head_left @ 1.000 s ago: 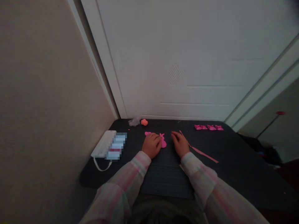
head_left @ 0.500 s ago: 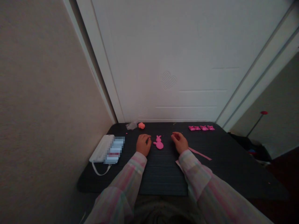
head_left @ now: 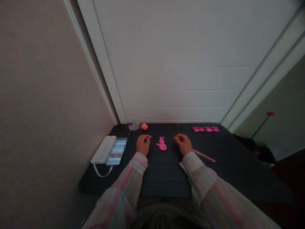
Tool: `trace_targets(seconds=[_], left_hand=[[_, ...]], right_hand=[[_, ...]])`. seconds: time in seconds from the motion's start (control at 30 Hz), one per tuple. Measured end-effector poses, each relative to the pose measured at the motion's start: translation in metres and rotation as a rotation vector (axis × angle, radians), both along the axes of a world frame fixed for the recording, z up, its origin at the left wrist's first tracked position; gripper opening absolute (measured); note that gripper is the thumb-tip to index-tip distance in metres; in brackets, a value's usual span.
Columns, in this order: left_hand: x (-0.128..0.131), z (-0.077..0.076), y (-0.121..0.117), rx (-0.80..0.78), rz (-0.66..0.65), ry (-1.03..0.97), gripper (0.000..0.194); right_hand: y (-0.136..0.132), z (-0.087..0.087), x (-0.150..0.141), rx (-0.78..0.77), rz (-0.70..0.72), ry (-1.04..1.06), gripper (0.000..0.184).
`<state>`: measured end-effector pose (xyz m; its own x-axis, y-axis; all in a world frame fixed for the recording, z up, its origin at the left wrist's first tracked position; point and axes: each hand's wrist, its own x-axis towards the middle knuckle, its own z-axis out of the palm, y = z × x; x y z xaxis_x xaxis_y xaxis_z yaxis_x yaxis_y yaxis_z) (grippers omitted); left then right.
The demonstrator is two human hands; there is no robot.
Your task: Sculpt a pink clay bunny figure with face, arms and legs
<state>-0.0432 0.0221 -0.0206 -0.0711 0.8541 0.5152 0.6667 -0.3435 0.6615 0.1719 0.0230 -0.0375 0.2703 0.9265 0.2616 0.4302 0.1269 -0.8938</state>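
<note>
A flat pink clay rabbit [head_left: 162, 146] lies on the dark table between my hands, with two ears at its top and a small arm sticking out to the left. Left of the rabbit, my left hand [head_left: 143, 145] is closed in a pinch, and a small pink clay piece [head_left: 149, 137] pokes out from its fingertips. On the other side, my right hand [head_left: 183, 144] is curled with thumb and fingertips together. A hint of pink shows at those fingertips, too small to name. Neither hand touches the rabbit.
An orange clay lump [head_left: 144, 126] and a crumpled clear wrapper [head_left: 134, 126] lie at the back. Several pink bow-shaped pieces [head_left: 208, 129] sit in a row at back right. A pink strip [head_left: 205, 155] lies beside my right wrist. A white power bank [head_left: 104, 149] and phone [head_left: 116, 152] are at left.
My left hand has drawn off the rabbit to the left, uncovering it, and now pinches a small pink clay piece. My right hand stays near its place. The camera view has shifted slightly.
</note>
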Motion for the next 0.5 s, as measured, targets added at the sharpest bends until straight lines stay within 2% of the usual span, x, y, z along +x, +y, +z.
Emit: trace_targets(seconds=[0.27,0.5], left_hand=[[-0.001,-0.0008,0.0002,-0.054,0.001,-0.044,0.029],[-0.0016,0.0004,-0.0001,-0.1,0.006,-0.053,0.029]], right_hand=[[-0.0047,0.0076,-0.0008,0.068,0.013,-0.077,0.028],[-0.0057,0.0098,-0.0031,0.012,0.02,-0.072,0.028]])
